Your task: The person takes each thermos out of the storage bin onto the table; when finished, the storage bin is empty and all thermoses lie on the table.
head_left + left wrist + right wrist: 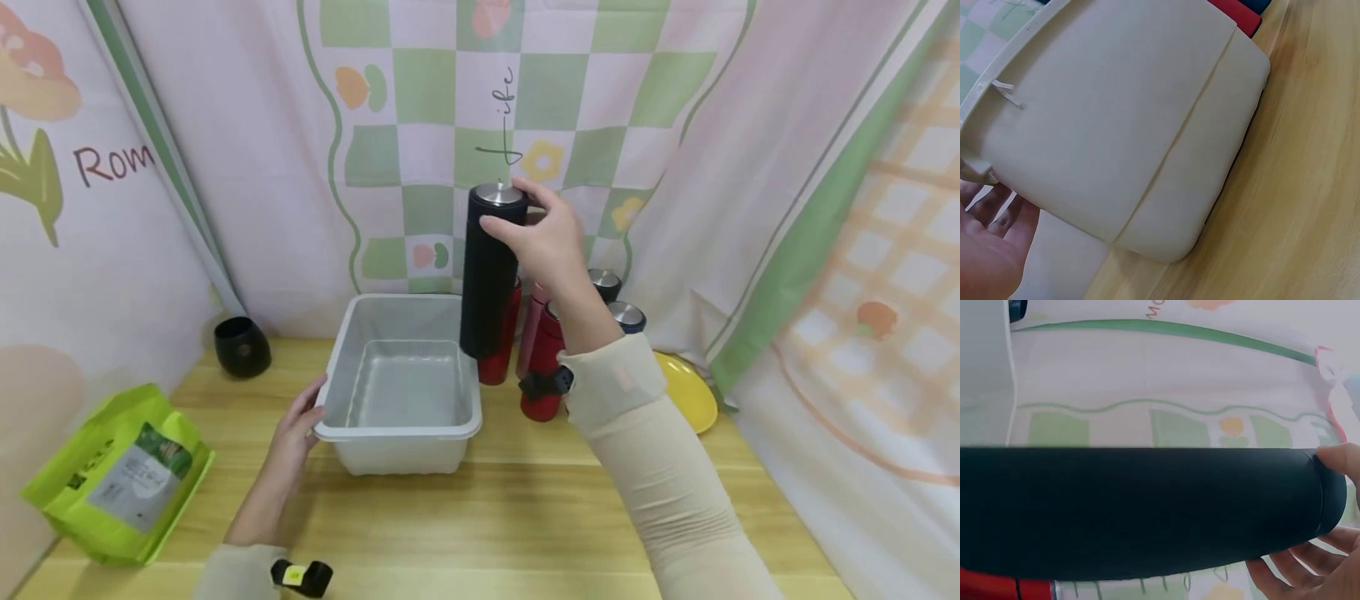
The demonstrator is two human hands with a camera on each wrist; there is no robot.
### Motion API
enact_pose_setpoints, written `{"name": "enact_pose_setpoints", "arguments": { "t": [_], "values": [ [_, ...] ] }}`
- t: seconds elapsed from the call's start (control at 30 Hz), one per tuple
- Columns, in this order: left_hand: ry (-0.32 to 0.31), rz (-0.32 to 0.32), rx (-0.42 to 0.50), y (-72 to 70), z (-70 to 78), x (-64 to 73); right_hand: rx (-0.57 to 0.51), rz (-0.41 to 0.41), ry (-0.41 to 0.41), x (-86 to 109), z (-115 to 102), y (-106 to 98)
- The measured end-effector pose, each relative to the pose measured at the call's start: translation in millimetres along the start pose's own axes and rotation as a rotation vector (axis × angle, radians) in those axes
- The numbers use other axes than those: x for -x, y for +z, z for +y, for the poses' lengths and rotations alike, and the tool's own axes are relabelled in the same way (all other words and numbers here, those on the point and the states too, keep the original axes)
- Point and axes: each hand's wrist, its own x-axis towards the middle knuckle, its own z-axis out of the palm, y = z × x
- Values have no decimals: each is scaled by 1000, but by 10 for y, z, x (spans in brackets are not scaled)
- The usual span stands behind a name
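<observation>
A tall black thermos flask [491, 275] with a silver-topped lid hangs upright, its lower end close to the right rim of a grey plastic bin [401, 433]. My right hand [551, 237] grips the flask near the lid; the right wrist view shows the thumb on one side of the flask [1147, 512] and fingers on the other. At the bin's left edge, my left hand [288, 429] holds the rim. In the left wrist view, fingers of that hand [991, 244] lie under the rim against the bin [1116, 125]. The bin's visible floor is bare.
Red flasks [542, 367] and several other bottles stand right of the bin, partly behind my right arm. Farther right lies a yellow plate [686, 392]. A black cup [242, 346] and a green pouch [123, 475] are at the left. Printed curtains [427, 125] surround the wooden table [450, 533].
</observation>
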Motion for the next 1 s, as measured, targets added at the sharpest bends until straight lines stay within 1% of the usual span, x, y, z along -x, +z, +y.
{"name": "enact_pose_setpoints", "arguments": {
  "t": [0.13,0.27,0.43,0.53,0.67,0.77,0.87,1.0],
  "values": [
    [-3,-6,-10,-3,6,4,70,34,3,53,148,-69],
    [-1,-13,-19,-9,10,9,144,53,13,78,323,-68],
    [1,-12,-11,-13,11,6,228,37,42,132,545,6],
    [1,-5,3,-11,11,4,284,16,45,188,704,72],
    [-3,-4,9,-5,8,4,314,-6,53,273,914,162],
    [-18,-3,7,-2,6,-1,313,-13,67,327,1038,218],
    [-30,8,24,-2,15,-9,317,-11,78,370,1130,270],
    [-26,14,59,-1,36,-13,313,-10,81,410,1220,321]
  ]
}}
